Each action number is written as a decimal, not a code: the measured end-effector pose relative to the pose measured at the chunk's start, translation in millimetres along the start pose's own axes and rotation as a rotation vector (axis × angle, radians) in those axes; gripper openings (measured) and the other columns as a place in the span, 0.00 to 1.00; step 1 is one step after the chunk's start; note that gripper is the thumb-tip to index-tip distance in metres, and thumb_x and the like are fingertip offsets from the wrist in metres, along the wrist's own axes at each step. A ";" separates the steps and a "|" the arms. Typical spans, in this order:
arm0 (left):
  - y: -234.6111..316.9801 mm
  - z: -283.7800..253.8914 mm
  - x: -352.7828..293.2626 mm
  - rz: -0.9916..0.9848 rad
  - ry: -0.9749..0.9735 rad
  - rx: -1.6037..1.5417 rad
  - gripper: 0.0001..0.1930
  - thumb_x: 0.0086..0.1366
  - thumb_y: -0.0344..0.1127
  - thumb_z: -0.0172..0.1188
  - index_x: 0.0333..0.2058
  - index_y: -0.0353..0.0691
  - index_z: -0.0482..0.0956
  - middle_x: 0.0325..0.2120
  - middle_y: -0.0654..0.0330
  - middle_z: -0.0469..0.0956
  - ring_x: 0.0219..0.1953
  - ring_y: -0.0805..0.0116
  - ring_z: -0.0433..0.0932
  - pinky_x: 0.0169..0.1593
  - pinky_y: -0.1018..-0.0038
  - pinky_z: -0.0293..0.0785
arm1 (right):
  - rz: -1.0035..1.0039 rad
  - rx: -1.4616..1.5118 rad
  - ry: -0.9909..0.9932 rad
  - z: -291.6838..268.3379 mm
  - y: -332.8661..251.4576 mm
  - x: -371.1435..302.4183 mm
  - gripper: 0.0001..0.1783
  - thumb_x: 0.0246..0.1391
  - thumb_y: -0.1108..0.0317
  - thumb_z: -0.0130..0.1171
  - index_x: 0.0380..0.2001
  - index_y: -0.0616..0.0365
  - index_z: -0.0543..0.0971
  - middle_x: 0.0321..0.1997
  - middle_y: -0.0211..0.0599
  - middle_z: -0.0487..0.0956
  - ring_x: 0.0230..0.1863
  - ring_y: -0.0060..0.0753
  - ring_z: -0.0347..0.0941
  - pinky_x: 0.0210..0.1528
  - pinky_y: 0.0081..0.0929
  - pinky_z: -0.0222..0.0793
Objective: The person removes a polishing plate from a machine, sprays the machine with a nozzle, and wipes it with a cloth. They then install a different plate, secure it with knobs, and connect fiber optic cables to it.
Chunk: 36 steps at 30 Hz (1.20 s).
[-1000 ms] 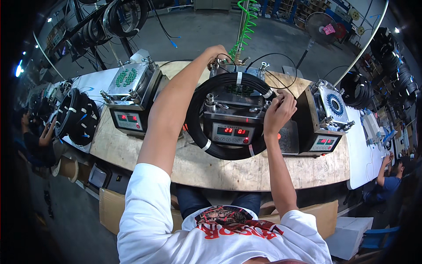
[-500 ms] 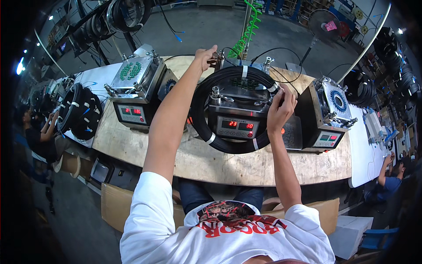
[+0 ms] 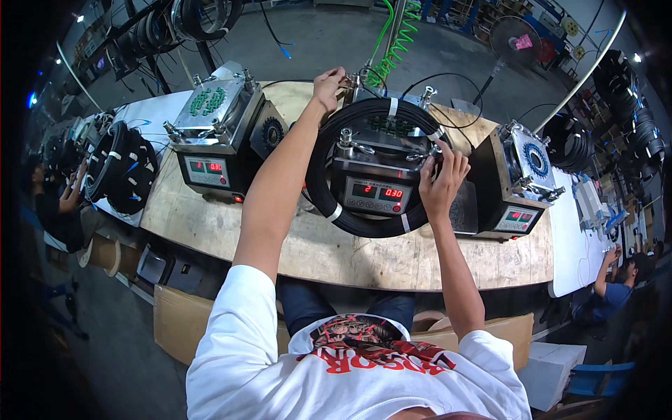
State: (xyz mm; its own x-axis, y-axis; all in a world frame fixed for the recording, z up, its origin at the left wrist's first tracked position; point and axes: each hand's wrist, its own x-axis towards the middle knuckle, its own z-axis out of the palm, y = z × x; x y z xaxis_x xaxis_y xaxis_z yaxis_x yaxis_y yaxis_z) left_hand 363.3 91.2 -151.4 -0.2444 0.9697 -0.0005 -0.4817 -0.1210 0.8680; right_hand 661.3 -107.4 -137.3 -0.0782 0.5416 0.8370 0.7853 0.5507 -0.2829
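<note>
A black cable coil [image 3: 323,183], bound with white tape, hangs in front of and around the middle metal press [image 3: 374,152]. The press has a lit red display [image 3: 378,190] on its front and small green parts [image 3: 392,126] on top. My left hand [image 3: 327,87] is closed at the press's far left corner, its fingertips round a metal corner clamp [image 3: 351,82]. My right hand [image 3: 444,178] curls its fingers at the near right corner, beside the coil's right side. Thumb and fingers close round the corner clamp there, mostly hidden by them.
Similar presses stand at left [image 3: 210,133] and right [image 3: 523,175] on the plywood table [image 3: 210,234]. Black cable coils [image 3: 122,171] lie at far left. A green coiled air hose [image 3: 399,56] hangs behind. People [image 3: 609,287] work at both sides.
My right hand has moved slightly down from the coil's edge to the near right corner clamp. My left hand stays at the far corner. The digits on the middle display have changed.
</note>
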 end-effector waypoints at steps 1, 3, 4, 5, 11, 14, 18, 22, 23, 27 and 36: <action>1.8 3.4 -2.3 -0.028 -0.031 -0.114 0.10 0.65 0.41 0.67 0.36 0.43 0.78 0.28 0.66 0.77 0.28 0.73 0.76 0.33 0.73 0.74 | 0.004 -0.016 0.000 -0.1 1.3 0.2 0.25 0.48 0.74 0.58 0.53 0.54 0.74 0.37 0.38 0.69 0.42 0.43 0.63 0.49 0.38 0.55; 7.8 13.0 -4.2 -0.075 -0.010 -0.093 0.09 0.65 0.39 0.66 0.36 0.41 0.78 0.28 0.65 0.77 0.28 0.73 0.77 0.33 0.74 0.74 | 0.003 -0.035 0.006 -1.4 2.1 -2.7 0.25 0.48 0.74 0.58 0.53 0.53 0.74 0.37 0.38 0.69 0.41 0.43 0.63 0.49 0.38 0.55; 9.5 11.7 -2.2 -0.108 0.027 -0.073 0.08 0.65 0.37 0.66 0.36 0.40 0.78 0.29 0.64 0.78 0.28 0.73 0.77 0.33 0.74 0.75 | -0.008 -0.036 0.010 -1.3 0.8 -2.4 0.25 0.49 0.74 0.58 0.53 0.53 0.74 0.37 0.38 0.69 0.41 0.42 0.64 0.49 0.38 0.55; 8.2 10.7 -2.3 -0.106 0.028 -0.074 0.08 0.65 0.37 0.66 0.36 0.40 0.78 0.29 0.64 0.78 0.28 0.73 0.77 0.33 0.74 0.75 | -0.010 -0.035 0.009 -1.0 -0.2 -2.4 0.25 0.49 0.74 0.58 0.53 0.53 0.74 0.37 0.38 0.69 0.41 0.42 0.64 0.49 0.38 0.55; 10.5 0.8 4.5 -0.103 -0.033 0.020 0.11 0.63 0.37 0.68 0.36 0.39 0.77 0.30 0.62 0.79 0.30 0.72 0.78 0.31 0.71 0.76 | -0.053 -0.038 0.022 -1.0 -1.8 -4.3 0.24 0.48 0.74 0.58 0.51 0.49 0.78 0.36 0.36 0.69 0.40 0.40 0.64 0.48 0.37 0.56; 21.1 -3.8 0.6 -0.204 -0.093 0.117 0.12 0.63 0.37 0.68 0.40 0.39 0.77 0.32 0.60 0.79 0.31 0.71 0.79 0.32 0.72 0.76 | -0.060 -0.034 0.013 0.6 -0.8 -1.2 0.24 0.47 0.74 0.59 0.50 0.45 0.80 0.35 0.35 0.68 0.40 0.39 0.64 0.48 0.37 0.56; 59.3 19.2 -48.9 0.112 -0.016 0.648 0.10 0.64 0.35 0.65 0.42 0.39 0.79 0.37 0.57 0.79 0.35 0.67 0.80 0.37 0.71 0.76 | -0.069 -0.050 0.000 -3.5 8.6 -0.8 0.27 0.44 0.73 0.61 0.51 0.40 0.81 0.33 0.34 0.65 0.40 0.37 0.64 0.46 0.36 0.55; 71.2 7.5 -152.2 1.084 -0.019 0.955 0.10 0.65 0.37 0.62 0.41 0.39 0.80 0.45 0.51 0.77 0.40 0.58 0.80 0.46 0.66 0.77 | -0.091 -0.042 -0.021 -2.4 -0.3 1.3 0.28 0.42 0.72 0.63 0.50 0.37 0.82 0.33 0.33 0.65 0.39 0.35 0.63 0.45 0.35 0.54; 67.0 4.9 -179.1 1.284 -0.030 1.094 0.10 0.65 0.37 0.61 0.42 0.39 0.81 0.47 0.50 0.75 0.42 0.54 0.80 0.48 0.64 0.76 | -0.091 -0.061 -0.032 -4.3 -1.9 0.3 0.27 0.42 0.71 0.63 0.49 0.38 0.83 0.32 0.33 0.65 0.39 0.34 0.63 0.44 0.35 0.53; 36.5 4.7 -234.2 1.160 -0.230 1.372 0.16 0.61 0.47 0.65 0.47 0.55 0.82 0.62 0.53 0.63 0.65 0.50 0.61 0.66 0.52 0.58 | -0.067 -0.049 -0.053 -6.6 2.6 -2.8 0.23 0.42 0.70 0.63 0.45 0.40 0.85 0.31 0.32 0.63 0.37 0.34 0.62 0.42 0.33 0.52; 1.6 -30.2 -225.4 1.283 -0.001 1.238 0.15 0.58 0.50 0.70 0.31 0.46 0.78 0.42 0.58 0.67 0.52 0.55 0.65 0.58 0.56 0.61 | -0.058 0.052 -0.038 -4.0 1.2 -4.1 0.21 0.39 0.71 0.61 0.41 0.45 0.86 0.29 0.31 0.62 0.34 0.32 0.61 0.41 0.32 0.51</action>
State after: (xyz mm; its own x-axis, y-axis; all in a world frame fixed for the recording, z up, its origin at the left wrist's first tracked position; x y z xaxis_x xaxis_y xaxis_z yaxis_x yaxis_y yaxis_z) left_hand 392.2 -134.0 -164.9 0.0799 0.4050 0.9108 0.8444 -0.5132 0.1541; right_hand 665.1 -111.5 -139.2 -0.1466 0.5309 0.8347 0.7462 0.6133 -0.2591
